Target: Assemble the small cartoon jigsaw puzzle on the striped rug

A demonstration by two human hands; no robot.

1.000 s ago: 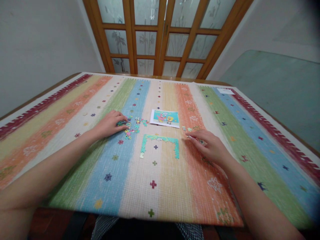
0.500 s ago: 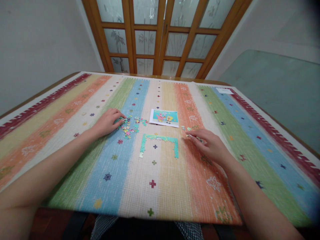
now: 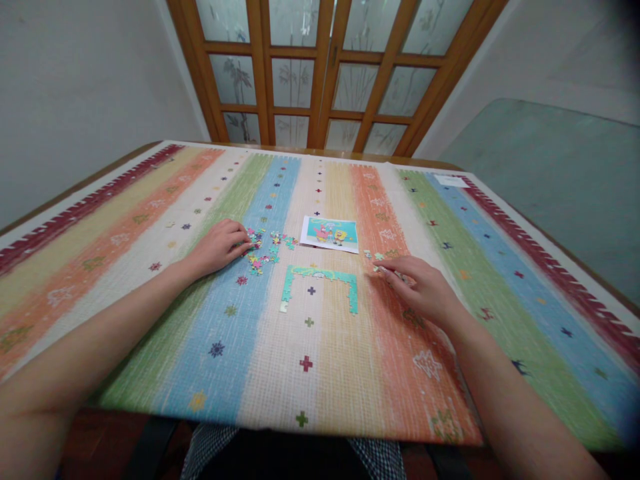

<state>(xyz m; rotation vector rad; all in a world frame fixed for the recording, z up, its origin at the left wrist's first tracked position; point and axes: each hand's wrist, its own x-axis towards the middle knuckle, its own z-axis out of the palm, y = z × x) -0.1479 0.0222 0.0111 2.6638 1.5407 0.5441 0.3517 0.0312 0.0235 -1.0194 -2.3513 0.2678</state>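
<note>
Jigsaw heap [image 3: 257, 264], left edge: the left hand [image 3: 220, 245] rests palm down against the loose pieces, thumb and fingers slightly apart at the tips.
Jigsaw heap, body: a loose scatter of small multicolored pieces, pink, yellow and turquoise among them, lies on the blue stripe of the tablecloth [image 3: 280, 373] and trails right toward the card; all of this remains unjoined, and it appears to make up most of what is left.
Assembled border [image 3: 325, 273]: a turquoise strip forms three sides, a far row with a column down each flank, flat on the cloth between the two hands; the near side and the whole interior are yet to be filled, which suggests an early stage, the outline well begun and the center not started.
Picture card [image 3: 331, 234]: a printed cartoon scene on turquoise lies just beyond the border, face up.
Stray pieces [image 3: 379, 256]: a few pale and green bits sit apart from the heap, right of the card, unplaced.
Right hand [image 3: 415, 283]: thumb and forefinger come together beside a small pale piece [image 3: 376, 269]; whether they pinch it or merely touch it cannot be told at this size.
</note>
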